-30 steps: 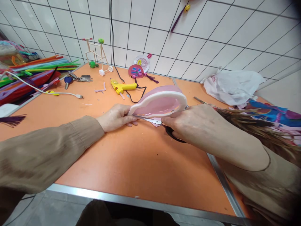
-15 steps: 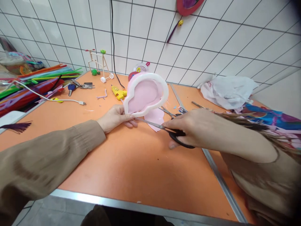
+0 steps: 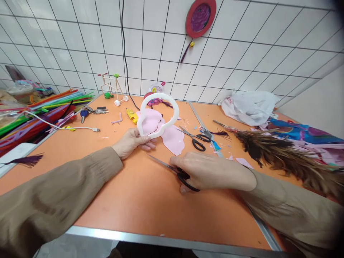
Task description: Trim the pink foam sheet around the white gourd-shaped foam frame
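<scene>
A white wavy-edged ring-shaped frame is pinched at its lower left by my left hand. Through its opening, pink sheet pieces show; whether they touch the frame I cannot tell. Another pink piece lies on the orange table just right of the frame. My right hand is closed round the black handles of scissors, whose blades look closed and point left, below the frame and apart from it. A second pair of black-handled scissors rests beyond my right hand.
A yellow glue gun, keys and a white cable lie left of centre. Coloured pipe cleaners fill the far left. Brown feathers and a white plastic bag are at the right. A small stick model stands behind.
The scissors and my right hand have moved down and left, away from the frame. Pink material that filled the frame's opening now sits lower and leftward behind it. The view has tilted up.
</scene>
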